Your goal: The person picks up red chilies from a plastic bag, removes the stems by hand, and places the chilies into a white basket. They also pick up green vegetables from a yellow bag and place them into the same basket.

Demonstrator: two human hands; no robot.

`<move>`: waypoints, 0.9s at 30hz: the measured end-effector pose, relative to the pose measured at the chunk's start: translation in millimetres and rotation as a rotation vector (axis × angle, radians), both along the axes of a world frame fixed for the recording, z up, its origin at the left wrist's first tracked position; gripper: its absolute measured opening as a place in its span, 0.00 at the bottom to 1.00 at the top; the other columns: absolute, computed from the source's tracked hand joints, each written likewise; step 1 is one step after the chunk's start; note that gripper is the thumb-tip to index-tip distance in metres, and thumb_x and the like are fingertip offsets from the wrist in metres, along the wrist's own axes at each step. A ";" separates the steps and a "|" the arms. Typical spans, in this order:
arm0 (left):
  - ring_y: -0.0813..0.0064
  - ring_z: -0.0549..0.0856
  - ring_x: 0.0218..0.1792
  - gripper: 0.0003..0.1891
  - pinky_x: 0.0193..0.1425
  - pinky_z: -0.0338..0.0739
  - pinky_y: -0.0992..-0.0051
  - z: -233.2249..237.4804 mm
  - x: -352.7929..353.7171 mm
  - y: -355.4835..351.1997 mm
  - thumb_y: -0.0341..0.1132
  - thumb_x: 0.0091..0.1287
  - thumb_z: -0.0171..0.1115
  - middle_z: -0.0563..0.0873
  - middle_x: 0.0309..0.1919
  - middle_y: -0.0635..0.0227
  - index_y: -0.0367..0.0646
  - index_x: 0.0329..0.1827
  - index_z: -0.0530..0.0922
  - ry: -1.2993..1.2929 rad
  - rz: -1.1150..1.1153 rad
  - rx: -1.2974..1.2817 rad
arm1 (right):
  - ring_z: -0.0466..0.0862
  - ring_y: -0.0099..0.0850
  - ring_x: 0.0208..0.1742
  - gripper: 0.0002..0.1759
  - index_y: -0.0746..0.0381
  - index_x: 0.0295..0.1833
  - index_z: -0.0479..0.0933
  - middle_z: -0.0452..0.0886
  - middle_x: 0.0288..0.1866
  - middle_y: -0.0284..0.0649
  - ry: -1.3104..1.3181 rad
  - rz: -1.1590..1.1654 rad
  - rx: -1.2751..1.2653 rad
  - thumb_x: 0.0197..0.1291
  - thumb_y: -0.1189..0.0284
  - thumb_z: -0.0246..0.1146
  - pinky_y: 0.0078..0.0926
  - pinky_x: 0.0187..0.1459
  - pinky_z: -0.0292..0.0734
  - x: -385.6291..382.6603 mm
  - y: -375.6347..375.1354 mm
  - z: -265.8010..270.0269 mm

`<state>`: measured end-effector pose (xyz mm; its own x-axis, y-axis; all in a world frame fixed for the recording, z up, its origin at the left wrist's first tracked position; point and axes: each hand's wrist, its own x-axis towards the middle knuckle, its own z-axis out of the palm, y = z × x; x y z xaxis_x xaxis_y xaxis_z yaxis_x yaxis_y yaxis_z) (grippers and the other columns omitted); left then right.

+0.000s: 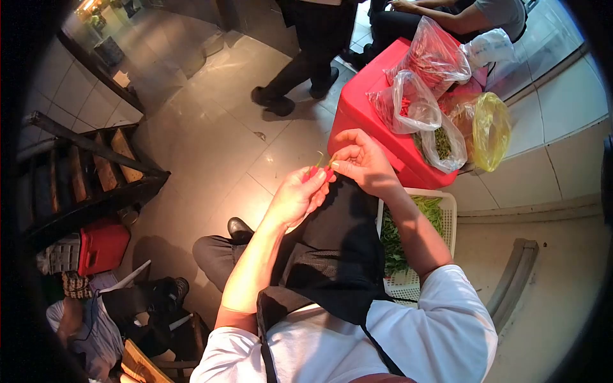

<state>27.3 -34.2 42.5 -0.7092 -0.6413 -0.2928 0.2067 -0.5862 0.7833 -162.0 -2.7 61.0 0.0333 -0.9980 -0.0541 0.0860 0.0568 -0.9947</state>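
My left hand (297, 198) is closed around a few red chili peppers (329, 172), whose green stems point up and away from me. The fingertips of my right hand (364, 163) are pinched at a green chili stem, right beside the left fingertips. Both hands are above my dark apron and lap. Beyond my right hand, a red box (364, 96) carries clear plastic bags, one with red chilies (405, 105) and another with small green pieces (442, 142). How many peppers my left hand covers cannot be seen.
By my right forearm stands a white plastic basket (449, 220) of green chilies (429, 214). A yellow bag (490, 133) hangs at the red box's edge. One person walks ahead; others sit back right and lower left. Wooden steps (102, 163) and a red crate (104, 247) are left.
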 end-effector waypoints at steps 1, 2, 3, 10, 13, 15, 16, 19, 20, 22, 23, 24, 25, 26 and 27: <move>0.87 0.65 0.14 0.15 0.18 0.57 0.85 0.5 0.5 -0.2 0.41 0.76 0.53 0.76 0.21 0.73 0.35 0.44 0.77 -0.022 -0.019 -0.020 | 0.80 0.21 0.39 0.23 0.65 0.59 0.64 0.82 0.37 0.38 -0.003 0.014 0.026 0.60 0.79 0.64 0.19 0.44 0.73 -0.5 0.8 2.8; 0.87 0.65 0.14 0.15 0.18 0.57 0.85 2.3 1.3 -0.4 0.41 0.76 0.53 0.76 0.20 0.73 0.35 0.44 0.77 -0.046 -0.039 -0.040 | 0.80 0.21 0.40 0.23 0.64 0.58 0.64 0.82 0.37 0.38 -0.008 0.026 0.052 0.60 0.80 0.64 0.19 0.44 0.73 -1.0 1.9 6.4; 0.87 0.65 0.14 0.15 0.18 0.57 0.85 4.4 1.9 -0.8 0.41 0.76 0.53 0.76 0.20 0.73 0.35 0.45 0.77 -0.069 -0.061 -0.059 | 0.81 0.22 0.40 0.23 0.63 0.58 0.64 0.82 0.38 0.38 -0.013 0.037 0.078 0.60 0.81 0.63 0.20 0.44 0.74 -1.6 2.8 7.9; 0.87 0.68 0.17 0.13 0.19 0.59 0.85 10.2 -4.6 -2.8 0.39 0.74 0.55 0.75 0.21 0.74 0.35 0.42 0.76 0.006 -0.145 -0.006 | 0.77 0.28 0.32 0.18 0.61 0.53 0.64 0.79 0.35 0.40 -0.769 0.031 0.310 0.60 0.80 0.60 0.23 0.36 0.71 -1.9 7.0 -12.6; 0.87 0.62 0.12 0.14 0.18 0.55 0.84 10.4 -15.1 -1.0 0.39 0.76 0.53 0.73 0.17 0.74 0.34 0.40 0.76 0.012 -0.143 -0.002 | 0.78 0.28 0.33 0.18 0.62 0.53 0.64 0.79 0.34 0.40 -0.677 -0.200 0.123 0.59 0.79 0.61 0.22 0.35 0.71 -23.2 17.4 -26.2; 0.87 0.62 0.12 0.14 0.18 0.56 0.85 9.6 -14.8 -1.8 0.39 0.76 0.52 0.75 0.18 0.73 0.34 0.42 0.76 0.024 -0.151 0.000 | 0.77 0.24 0.29 0.18 0.62 0.52 0.68 0.78 0.32 0.37 -0.538 -0.421 0.065 0.58 0.77 0.65 0.19 0.32 0.71 -58.2 29.8 -20.8; 0.87 0.62 0.13 0.14 0.18 0.56 0.85 7.1 -17.8 -1.9 0.39 0.76 0.52 0.76 0.19 0.72 0.34 0.42 0.76 0.017 -0.122 0.013 | 0.76 0.21 0.29 0.11 0.62 0.46 0.73 0.79 0.32 0.35 -0.155 -0.630 0.047 0.58 0.77 0.65 0.17 0.32 0.70 -76.6 36.3 -19.0; 0.87 0.63 0.13 0.15 0.18 0.57 0.86 -2.2 -23.1 0.6 0.40 0.76 0.53 0.78 0.24 0.71 0.34 0.45 0.76 0.001 -0.054 0.050 | 0.75 0.18 0.31 0.06 0.64 0.41 0.78 0.78 0.30 0.30 0.534 -1.003 -0.224 0.59 0.76 0.64 0.19 0.35 0.72 -143.9 55.1 -11.8; 0.87 0.64 0.13 0.15 0.18 0.57 0.86 -2.6 -25.9 0.2 0.40 0.76 0.53 0.79 0.25 0.70 0.34 0.45 0.76 0.008 -0.057 0.053 | 0.79 0.24 0.32 0.08 0.65 0.43 0.78 0.81 0.31 0.36 0.703 -1.056 -0.198 0.60 0.74 0.64 0.21 0.38 0.74 -171.2 58.1 -17.1; 0.87 0.65 0.14 0.15 0.18 0.58 0.86 -2.1 -32.3 0.0 0.40 0.75 0.54 0.80 0.27 0.70 0.33 0.47 0.76 0.024 -0.065 0.078 | 0.82 0.36 0.37 0.10 0.65 0.43 0.79 0.82 0.37 0.45 1.010 -0.975 0.021 0.59 0.71 0.66 0.29 0.41 0.76 -204.5 59.8 -14.4; 0.87 0.65 0.14 0.15 0.18 0.58 0.86 -0.9 -36.1 1.1 0.40 0.75 0.54 0.80 0.28 0.69 0.33 0.47 0.76 0.030 -0.065 0.099 | 0.82 0.39 0.38 0.11 0.65 0.44 0.79 0.82 0.38 0.47 1.222 -0.987 -0.077 0.59 0.70 0.66 0.31 0.42 0.76 -220.7 67.7 -20.8; 0.87 0.66 0.15 0.15 0.18 0.58 0.87 0.7 -38.5 1.4 0.40 0.75 0.54 0.81 0.29 0.69 0.33 0.48 0.76 0.034 -0.054 0.117 | 0.81 0.42 0.40 0.12 0.65 0.44 0.80 0.82 0.40 0.49 1.426 -0.985 -0.186 0.58 0.69 0.66 0.34 0.43 0.76 -236.5 72.0 -34.2; 0.87 0.66 0.16 0.15 0.18 0.59 0.87 3.5 -41.7 2.2 0.40 0.75 0.55 0.81 0.29 0.69 0.33 0.49 0.75 0.016 -0.047 0.117 | 0.81 0.45 0.41 0.13 0.66 0.44 0.80 0.81 0.42 0.50 1.623 -0.967 -0.307 0.58 0.68 0.66 0.37 0.44 0.76 -227.2 62.2 -30.4; 0.87 0.67 0.16 0.14 0.18 0.59 0.87 6.9 -46.5 1.4 0.39 0.75 0.55 0.81 0.29 0.69 0.34 0.48 0.76 0.017 -0.048 0.125 | 0.81 0.47 0.44 0.14 0.66 0.47 0.80 0.81 0.45 0.51 1.350 -0.991 -0.272 0.57 0.69 0.66 0.40 0.47 0.76 -215.4 64.5 -26.0; 0.87 0.68 0.17 0.14 0.18 0.60 0.87 8.2 -48.5 1.4 0.39 0.74 0.56 0.81 0.29 0.69 0.34 0.48 0.76 0.014 -0.048 0.138 | 0.81 0.42 0.42 0.16 0.66 0.49 0.80 0.81 0.43 0.49 1.200 -0.914 -0.195 0.58 0.68 0.66 0.35 0.46 0.77 -185.6 63.8 -4.8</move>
